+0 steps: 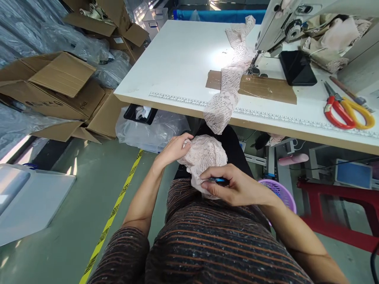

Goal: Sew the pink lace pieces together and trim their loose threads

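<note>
A bunched piece of pale pink lace (209,152) lies on my lap. My left hand (176,149) pinches its upper left edge between thumb and fingers. At the lower right of the lace, my right hand (233,183) is closed around a small black-and-blue tool (219,180), mostly hidden in the palm; its kind does not show. The right fingertips also touch the lace. A long lace strip (231,79) runs across the table past the needle and hangs over the front edge just above the bunched piece.
The white table (177,59) bears a sewing machine (266,31), a cardboard strip (269,88), a black phone (297,68), red-handled scissors (337,112) and yellow-handled scissors (359,114). Open cardboard boxes (59,86) stand left. A purple basket (281,193) and red stool (334,193) are low on the right.
</note>
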Motion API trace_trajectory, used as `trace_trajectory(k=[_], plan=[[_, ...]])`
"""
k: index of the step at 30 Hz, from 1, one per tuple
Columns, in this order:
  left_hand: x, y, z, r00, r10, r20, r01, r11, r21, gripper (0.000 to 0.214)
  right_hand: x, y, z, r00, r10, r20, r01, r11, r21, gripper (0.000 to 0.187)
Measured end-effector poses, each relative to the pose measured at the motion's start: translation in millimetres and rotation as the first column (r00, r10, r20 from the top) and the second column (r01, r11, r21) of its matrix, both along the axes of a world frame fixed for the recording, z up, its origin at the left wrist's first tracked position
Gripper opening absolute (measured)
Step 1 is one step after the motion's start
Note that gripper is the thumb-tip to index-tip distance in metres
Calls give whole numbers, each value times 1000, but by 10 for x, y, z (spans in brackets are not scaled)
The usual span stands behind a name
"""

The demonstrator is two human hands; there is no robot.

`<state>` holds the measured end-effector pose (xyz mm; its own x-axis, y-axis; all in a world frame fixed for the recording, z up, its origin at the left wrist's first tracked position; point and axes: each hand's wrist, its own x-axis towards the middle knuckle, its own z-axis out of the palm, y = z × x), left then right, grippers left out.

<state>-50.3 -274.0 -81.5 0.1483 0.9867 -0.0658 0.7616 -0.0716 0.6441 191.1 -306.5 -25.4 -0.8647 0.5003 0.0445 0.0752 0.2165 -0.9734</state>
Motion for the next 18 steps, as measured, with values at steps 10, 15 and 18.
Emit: trace_trajectory(k=[10, 15, 18], plan=[[125, -115, 321, 641, -154, 752, 165, 984, 62, 55, -245, 15, 211, 949, 20, -315, 16, 994, 109, 14], [276, -146, 287, 448, -58, 892, 182, 983, -28, 56, -248, 96, -63, 846, -520, -121, 531, 841, 99, 13], [308, -136, 208, 450, -55, 891, 211, 976, -46, 45, -223, 117, -166, 813, -581, -37, 581, 807, 108, 14]])
